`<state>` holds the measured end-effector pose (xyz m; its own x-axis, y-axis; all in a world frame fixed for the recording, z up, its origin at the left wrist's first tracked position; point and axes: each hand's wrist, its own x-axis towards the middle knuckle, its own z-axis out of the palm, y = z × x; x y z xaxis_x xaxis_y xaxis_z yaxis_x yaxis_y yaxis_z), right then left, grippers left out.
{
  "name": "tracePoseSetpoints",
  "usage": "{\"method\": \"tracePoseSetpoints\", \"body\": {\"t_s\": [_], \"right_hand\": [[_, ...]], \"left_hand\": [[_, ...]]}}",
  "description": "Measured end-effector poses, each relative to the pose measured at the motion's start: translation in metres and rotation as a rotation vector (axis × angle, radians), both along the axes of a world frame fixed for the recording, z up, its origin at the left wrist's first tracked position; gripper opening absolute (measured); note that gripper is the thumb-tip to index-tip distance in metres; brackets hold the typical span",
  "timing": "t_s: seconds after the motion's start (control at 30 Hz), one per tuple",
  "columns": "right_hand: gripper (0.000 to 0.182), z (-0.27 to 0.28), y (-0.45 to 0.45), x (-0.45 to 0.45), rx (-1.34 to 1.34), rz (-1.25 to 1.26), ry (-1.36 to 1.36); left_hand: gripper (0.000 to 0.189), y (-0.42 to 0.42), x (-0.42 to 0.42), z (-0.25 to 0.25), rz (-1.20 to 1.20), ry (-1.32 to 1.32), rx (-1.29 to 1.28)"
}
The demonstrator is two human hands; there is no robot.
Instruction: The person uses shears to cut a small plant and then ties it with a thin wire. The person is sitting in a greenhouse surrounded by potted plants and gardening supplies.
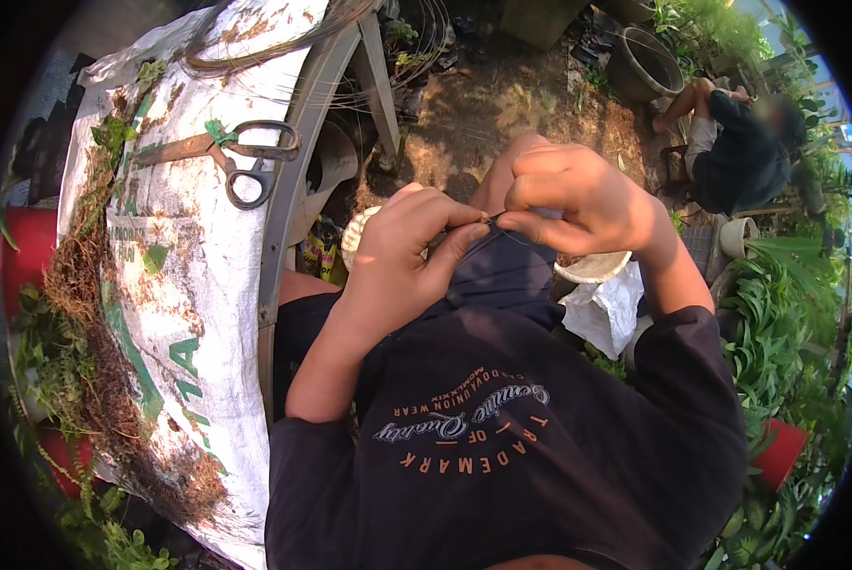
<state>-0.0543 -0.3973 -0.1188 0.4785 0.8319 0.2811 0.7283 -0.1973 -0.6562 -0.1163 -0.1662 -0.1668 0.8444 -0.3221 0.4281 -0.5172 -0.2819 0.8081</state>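
Observation:
My left hand (pixel 426 246) and my right hand (pixel 575 203) meet above my lap, fingertips almost touching. Between them runs a thin dark wire or strand (pixel 513 236), pinched between thumb and forefinger on each side; its exact material is too fine to tell. Scissors (pixel 219 153) with black handles, rusty blades and a green tie lie on a white woven sack (pixel 219 285) to my left. Brown roots and soil (pixel 98 342) are strewn over the sack, with a loose green leaf (pixel 155 258) among them.
A coil of wire (pixel 255 60) lies at the sack's far end, above a table edge (pixel 281 214). A person (pixel 739 153) sits at the far right near a large pot (pixel 643 64). Leafy plants (pixel 782 335) line the right side; a crumpled white bag (pixel 606 306) lies beside my leg.

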Motion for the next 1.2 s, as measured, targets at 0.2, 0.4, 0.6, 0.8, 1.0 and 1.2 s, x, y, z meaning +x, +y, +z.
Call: {"method": "tracePoseSetpoints", "body": {"t_s": [0.2,0.4,0.6,0.8,1.0,1.2], "right_hand": [[0.02,0.005,0.004,-0.006,-0.013,-0.075,-0.04],[0.018,0.009,0.006,-0.009,-0.041,-0.053,-0.112],[0.011,0.009,0.005,-0.007,-0.011,-0.069,-0.065],[0.01,0.01,-0.003,-0.01,-0.041,-0.107,-0.022],[0.016,0.002,-0.014,-0.014,0.001,-0.142,-0.063],[0.023,-0.004,-0.018,-0.014,0.067,-0.184,-0.034]], "left_hand": [[0.017,0.004,-0.004,0.004,0.003,-0.002,0.046],[0.019,0.0,-0.008,0.0,0.025,-0.108,0.014],[0.015,-0.003,-0.005,-0.002,0.031,-0.16,0.002],[0.014,-0.012,-0.004,0.0,0.047,-0.123,-0.023],[0.016,-0.019,-0.003,0.001,0.056,-0.097,0.018],[0.02,-0.022,0.001,0.001,0.024,-0.155,0.05]]}}
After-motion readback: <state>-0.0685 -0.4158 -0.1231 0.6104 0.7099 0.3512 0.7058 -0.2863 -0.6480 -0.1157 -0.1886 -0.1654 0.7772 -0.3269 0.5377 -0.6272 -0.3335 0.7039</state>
